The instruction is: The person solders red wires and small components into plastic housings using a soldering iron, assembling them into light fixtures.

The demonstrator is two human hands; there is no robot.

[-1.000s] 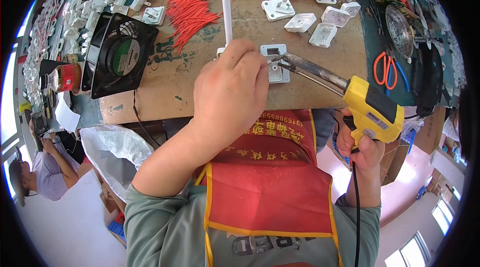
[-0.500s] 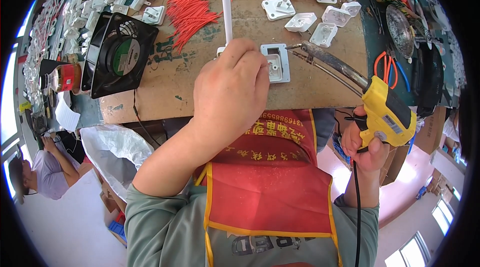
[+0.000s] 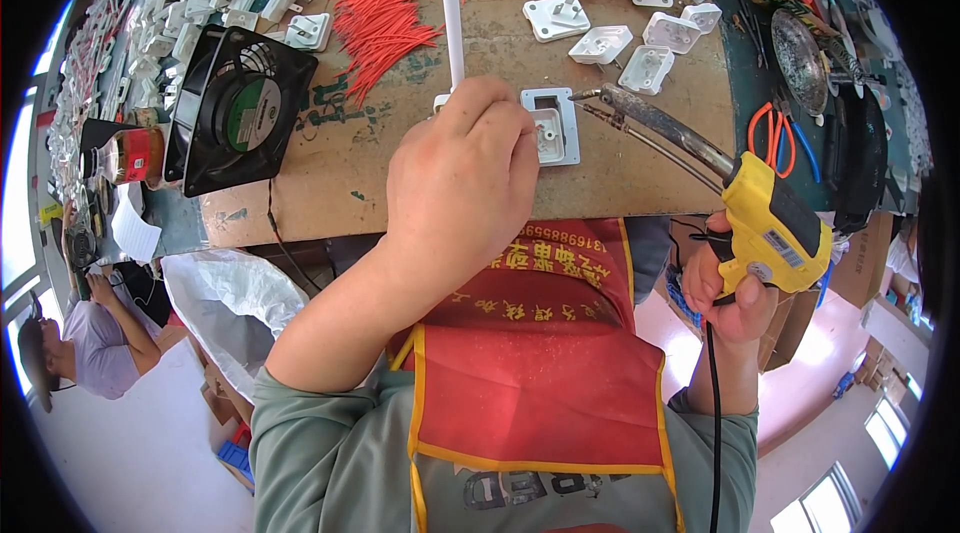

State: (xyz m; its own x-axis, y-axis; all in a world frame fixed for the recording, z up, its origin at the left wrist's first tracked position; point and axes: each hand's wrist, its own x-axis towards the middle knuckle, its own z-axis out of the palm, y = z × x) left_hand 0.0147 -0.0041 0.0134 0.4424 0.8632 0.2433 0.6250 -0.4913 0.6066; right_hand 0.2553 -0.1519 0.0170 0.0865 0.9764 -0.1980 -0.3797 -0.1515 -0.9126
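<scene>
My left hand (image 3: 462,158) is closed over the board, its thumb and fingers pressed together. Whatever they pinch is hidden beneath them. Just right of those fingers, a white open plug housing (image 3: 549,133) sits within a thin grey frame (image 3: 571,123). My right hand (image 3: 735,288) grips a yellow soldering gun (image 3: 775,223) by its handle. The gun's long metal barrel points left, its tip near the frame's upper right corner; whether they touch, I cannot tell. A white upright rod (image 3: 453,28) rises just beyond my left hand, with a small white part at its foot.
Red cut wires (image 3: 385,23) lie heaped at the far middle. A black fan (image 3: 240,111) stands at left, beside a jar (image 3: 135,155). White plug parts (image 3: 558,17) are scattered along the back. Orange-handled pliers (image 3: 770,138) lie at right. Another person (image 3: 100,338) sits far left.
</scene>
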